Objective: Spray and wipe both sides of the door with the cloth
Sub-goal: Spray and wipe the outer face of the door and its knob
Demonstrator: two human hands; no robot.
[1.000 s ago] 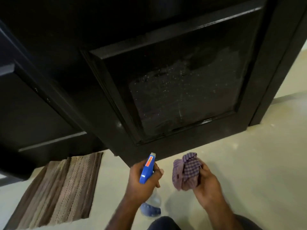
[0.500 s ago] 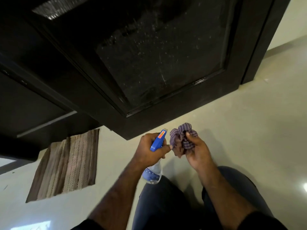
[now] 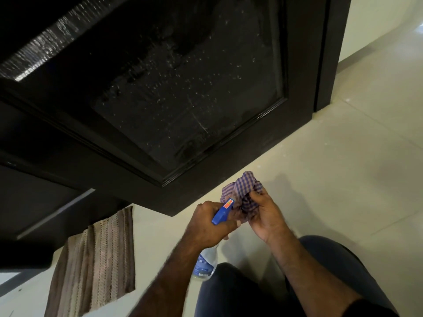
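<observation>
Door (image 3: 240,175), dark, panelled: fills the far and upper part of the view, its recessed lower panel speckled all over with fine droplets and a few thin runs, its bottom rail standing just above the floor. Floor (image 3: 343,168), pale tile: runs from the door's foot to the near edge, right side bare. Mat (image 3: 96,266), brown, ribbed weave: lies flat on the floor at near left, partly under the shadow of a second dark panel. Person: seen from above, dark trousers at the near edge, both forearms reaching forward toward the door's lower corner. Spray bottle (image 3: 223,212), blue trigger head with an orange label, clear body hanging below the fist: held by the left hand (image 3: 206,227), whose grip is wrapped tight round the neck, nozzle pointing toward the cloth. Cloth (image 3: 246,191), purple check, bunched: pinched in the right hand (image 3: 263,213), fingers curled into its folds, touching the bottle's nozzle, near the door but apart from it. Step in hand, as judged: the near face looks already sprayed; the cloth is being gathered, perhaps dampened. Next move calls for lifting the cloth onto the wet panel and wiping across before the runs reach the rail.
</observation>
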